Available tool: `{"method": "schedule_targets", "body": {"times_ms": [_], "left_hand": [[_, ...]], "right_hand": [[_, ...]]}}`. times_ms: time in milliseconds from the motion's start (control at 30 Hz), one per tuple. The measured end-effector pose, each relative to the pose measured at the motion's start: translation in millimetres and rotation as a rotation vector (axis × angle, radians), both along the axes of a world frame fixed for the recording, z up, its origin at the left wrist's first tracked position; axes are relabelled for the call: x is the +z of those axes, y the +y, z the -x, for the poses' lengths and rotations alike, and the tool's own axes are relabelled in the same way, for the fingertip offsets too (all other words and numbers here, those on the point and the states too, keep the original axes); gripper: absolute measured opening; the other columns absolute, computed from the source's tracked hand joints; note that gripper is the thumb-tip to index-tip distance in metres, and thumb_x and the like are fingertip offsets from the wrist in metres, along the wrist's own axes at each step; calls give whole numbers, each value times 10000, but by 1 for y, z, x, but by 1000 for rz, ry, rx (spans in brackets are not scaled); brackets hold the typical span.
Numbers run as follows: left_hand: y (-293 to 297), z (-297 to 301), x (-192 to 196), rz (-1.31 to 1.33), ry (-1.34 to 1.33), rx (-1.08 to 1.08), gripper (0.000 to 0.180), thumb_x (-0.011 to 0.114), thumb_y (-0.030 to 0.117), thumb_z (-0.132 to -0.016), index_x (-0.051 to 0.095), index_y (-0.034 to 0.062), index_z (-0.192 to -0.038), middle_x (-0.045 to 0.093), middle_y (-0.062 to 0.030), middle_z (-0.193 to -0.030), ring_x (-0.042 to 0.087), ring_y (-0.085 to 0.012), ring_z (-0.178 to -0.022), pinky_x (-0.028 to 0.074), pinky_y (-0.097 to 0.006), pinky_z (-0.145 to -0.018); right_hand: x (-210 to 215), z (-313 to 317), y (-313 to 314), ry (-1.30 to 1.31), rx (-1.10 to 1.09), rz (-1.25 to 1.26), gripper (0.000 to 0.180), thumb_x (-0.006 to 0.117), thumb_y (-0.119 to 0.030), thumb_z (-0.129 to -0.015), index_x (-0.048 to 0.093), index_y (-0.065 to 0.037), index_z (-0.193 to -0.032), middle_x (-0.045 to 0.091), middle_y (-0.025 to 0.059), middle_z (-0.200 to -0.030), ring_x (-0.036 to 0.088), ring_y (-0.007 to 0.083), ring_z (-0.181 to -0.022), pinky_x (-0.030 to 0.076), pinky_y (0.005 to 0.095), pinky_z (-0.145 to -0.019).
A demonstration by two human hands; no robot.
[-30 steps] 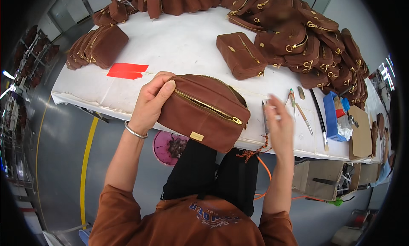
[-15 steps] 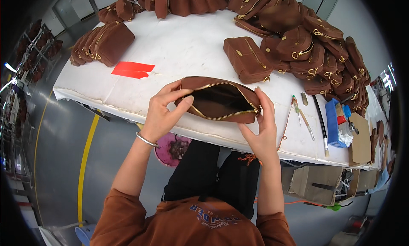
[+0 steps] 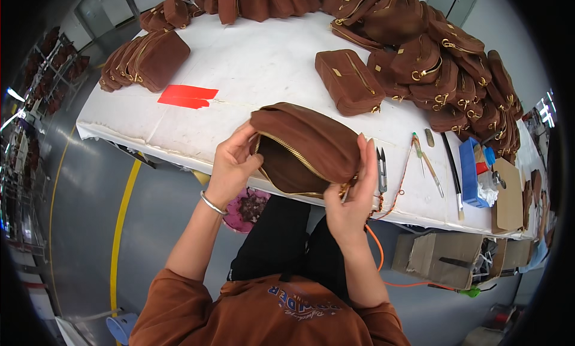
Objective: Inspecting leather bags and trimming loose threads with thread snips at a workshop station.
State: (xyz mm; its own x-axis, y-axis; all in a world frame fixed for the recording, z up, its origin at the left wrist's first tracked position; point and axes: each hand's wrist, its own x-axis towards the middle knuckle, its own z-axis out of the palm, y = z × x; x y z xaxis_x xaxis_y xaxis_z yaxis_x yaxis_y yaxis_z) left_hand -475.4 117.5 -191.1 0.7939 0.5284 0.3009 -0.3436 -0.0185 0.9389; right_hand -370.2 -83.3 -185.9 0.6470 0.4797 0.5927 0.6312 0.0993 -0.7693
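Note:
Between my hands is a brown zippered bag (image 3: 317, 133), tilted so its unzipped mouth with gold teeth faces me and its brown side shows on top. The inside is dark. My left hand (image 3: 235, 163), with a silver bangle at the wrist, pinches the bag's left end, thumb at the zipper edge. At the other end, my right hand (image 3: 354, 196) grips beside the zipper's end, fingers along the outside and thumb near the gold hardware. Just right of that hand lie black thread snips (image 3: 381, 171). Another brown bag (image 3: 348, 82) rests on the table beyond.
Brown bags (image 3: 443, 70) are heaped along the right, with a row of them (image 3: 147, 60) at left. Red tape (image 3: 187, 96) marks the white table (image 3: 239, 58). At right are an awl (image 3: 421, 154), a brush (image 3: 452, 175) and a blue bin (image 3: 471, 181). A pink basin (image 3: 247, 211) sits below.
The bag has tipped toward me, turning its mouth lower and showing more of its outer side. My right hand has moved down and left, uncovering the snips.

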Motion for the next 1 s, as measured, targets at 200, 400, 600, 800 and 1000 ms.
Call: {"method": "schedule_targets", "body": {"times_ms": [200, 400, 600, 800, 1000], "left_hand": [[-8, 6, -16, -142, 210, 261, 437, 609, -79, -858, 574, 7, -1285, 354, -193, -1466, 435, -226, -1333, 433, -329, -1041], [-30, 27, 10, 280, 284, 260, 294, 614, 44, -909, 600, -6, -1198, 601, -46, -1094, 590, -141, -1029, 486, -284, -945], [-45, 8, 18, 772, 146, -51, 116, 609, 142, -970, 596, 50, -1039, 650, -45, -1034, 630, -144, -986, 504, -316, -926], [-50, 2, 5, 723, 71, 7, 127, 569, 149, -992, 576, 42, -1061, 661, -71, -1087, 646, -165, -1015, 514, -346, -933], [-78, 2, -4, 678, 150, -117, 241, 507, 213, -1025, 590, 24, -1149, 669, -85, -1119, 659, -164, -1014, 532, -317, -910]], "right_hand": [[-30, -2, 6, 13, -61, 152, 923, 603, 115, -778, 62, 35, -1520, 169, 226, -1571, 245, 345, -1448, 287, 413, -1152], [-23, -10, -9, 237, 137, 112, 897, 640, 70, -804, 113, -1, -1527, 143, 193, -1587, 210, 309, -1463, 256, 420, -1168], [-32, -5, -13, 364, 211, -62, 757, 592, 104, -826, 262, -32, -1493, 211, 166, -1557, 262, 277, -1438, 324, 416, -1133], [-36, 11, -26, 393, -105, 23, 254, 694, 14, -859, 596, 28, -1093, 584, 126, -1114, 641, 169, -915, 550, 293, -806], [-38, 20, -23, 470, -37, 76, 87, 679, -7, -881, 637, 29, -949, 679, 91, -856, 658, 131, -766, 540, 253, -731]]}}
